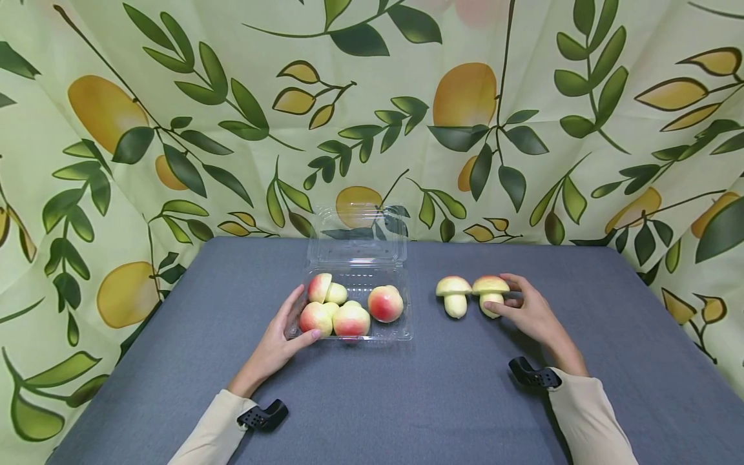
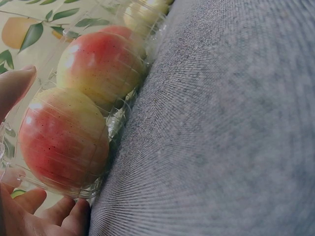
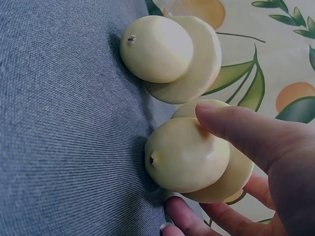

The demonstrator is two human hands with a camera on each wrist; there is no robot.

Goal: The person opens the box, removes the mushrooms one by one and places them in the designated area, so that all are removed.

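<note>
A clear plastic clamshell box (image 1: 361,279) stands on the table with its lid up. Several red-and-cream toy mushrooms (image 1: 351,320) lie inside it. My left hand (image 1: 281,339) holds the box's near left corner, thumb along the front rim and fingers down the left side. To the right of the box lie two more mushrooms, caps away from me. My right hand (image 1: 531,310) grips the right mushroom (image 3: 189,155), thumb on its pale stem and fingers round the cap's far side. The left mushroom (image 1: 455,297) sits close beside it, untouched.
Blue-grey cloth covers the table (image 1: 395,400). Behind it hangs a curtain (image 1: 372,129) printed with leaves and orange fruit; the raised lid (image 1: 357,242) stands in front of this curtain. Each wrist wears a black strap mount (image 1: 264,416).
</note>
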